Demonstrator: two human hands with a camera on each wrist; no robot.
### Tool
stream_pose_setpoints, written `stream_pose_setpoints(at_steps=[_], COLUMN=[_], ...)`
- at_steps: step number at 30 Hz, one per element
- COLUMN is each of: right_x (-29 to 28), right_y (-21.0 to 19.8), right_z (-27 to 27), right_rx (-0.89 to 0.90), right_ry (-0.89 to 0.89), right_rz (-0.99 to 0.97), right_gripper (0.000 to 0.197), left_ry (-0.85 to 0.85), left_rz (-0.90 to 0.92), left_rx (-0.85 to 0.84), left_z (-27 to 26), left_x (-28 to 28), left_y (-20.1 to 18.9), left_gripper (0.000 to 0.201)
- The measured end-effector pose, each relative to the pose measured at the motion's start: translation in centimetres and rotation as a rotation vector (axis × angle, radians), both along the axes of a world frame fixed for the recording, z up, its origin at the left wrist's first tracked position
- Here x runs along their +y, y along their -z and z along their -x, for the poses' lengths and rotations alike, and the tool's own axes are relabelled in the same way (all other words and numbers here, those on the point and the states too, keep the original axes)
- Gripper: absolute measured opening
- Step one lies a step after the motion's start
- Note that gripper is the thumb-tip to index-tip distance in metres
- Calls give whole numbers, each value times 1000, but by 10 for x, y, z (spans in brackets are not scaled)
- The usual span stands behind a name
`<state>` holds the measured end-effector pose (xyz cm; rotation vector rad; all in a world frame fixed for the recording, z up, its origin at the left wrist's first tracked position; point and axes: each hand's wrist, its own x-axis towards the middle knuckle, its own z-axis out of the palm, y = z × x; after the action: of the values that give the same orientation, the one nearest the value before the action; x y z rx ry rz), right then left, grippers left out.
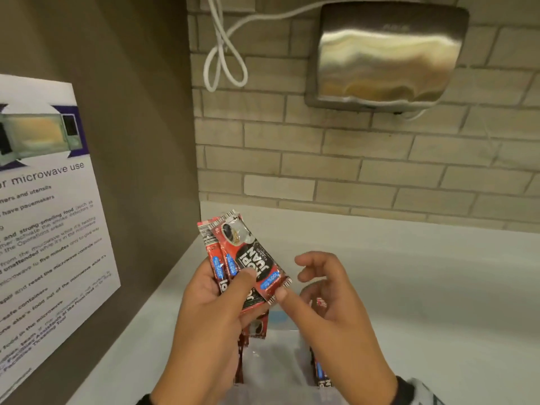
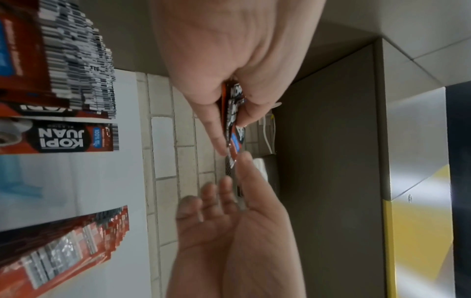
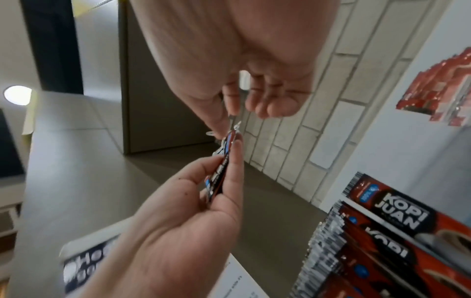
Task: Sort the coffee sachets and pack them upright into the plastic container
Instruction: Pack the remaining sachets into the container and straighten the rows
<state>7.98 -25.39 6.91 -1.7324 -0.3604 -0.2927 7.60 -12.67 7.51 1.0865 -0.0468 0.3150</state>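
Note:
My left hand [image 1: 233, 287] grips a fan of red Kopi Juan coffee sachets [image 1: 248, 258] above the clear plastic container [image 1: 274, 355]. The thumb lies across the front sachet. My right hand [image 1: 318, 293] hovers beside it with loosely curled fingers. Its thumb tip touches the front sachet's lower corner, while the other fingers stay off it. More sachets [image 1: 321, 372] stand inside the container at its right side. In the left wrist view the held sachets [image 2: 233, 129] are edge-on between finger and thumb. The right wrist view shows the same bundle [image 3: 219, 173] and packed sachets [image 3: 397, 209] below.
A white counter [image 1: 409, 287] runs along a beige brick wall. A steel wall unit [image 1: 385, 54] and a looped white cable [image 1: 225, 62] hang above. A microwave-use poster [image 1: 49, 214] is on the brown panel at the left.

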Motion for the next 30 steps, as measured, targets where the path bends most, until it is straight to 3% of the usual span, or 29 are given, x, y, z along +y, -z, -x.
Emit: stream_pose_setpoints(at_steps=[3,5,9,11,13,16,19,23,30], right_x=[0,-3,-31,-51,-58,-41,-16,6,19], right_y=[-3,-11,-54,-75,-82,-59,-22,6,18], right_z=[-1,0,0,-8,-20,-31,-39,-56,-78], right_rx=[159,161,-77,-216,-251,-151,-140,-47,58], right_ry=[-110,-79,36,77,136,157,159,107,65], right_rz=[-204,-310,-356,-247,-8,403,649,782,899], right_gripper=[14,18,17,21,24,19,14,13,16], left_ry=[20,2,-101,-140,-184,-186,-151,-163,-161], left_rz=[7,26,72,36,22,32,-25,-53,-67], left_rx=[3,-3,-124,-228,-259,-254,-224,-170,-101], left_z=[4,8,10,11,15,24,33,39,43], left_x=[-5,0,45,71,86,90,82,84,93], left_y=[2,3,-17,-23,-22,-15,-10,-1,16], left_gripper=[18,20,29,32,35,20,25,25,39])
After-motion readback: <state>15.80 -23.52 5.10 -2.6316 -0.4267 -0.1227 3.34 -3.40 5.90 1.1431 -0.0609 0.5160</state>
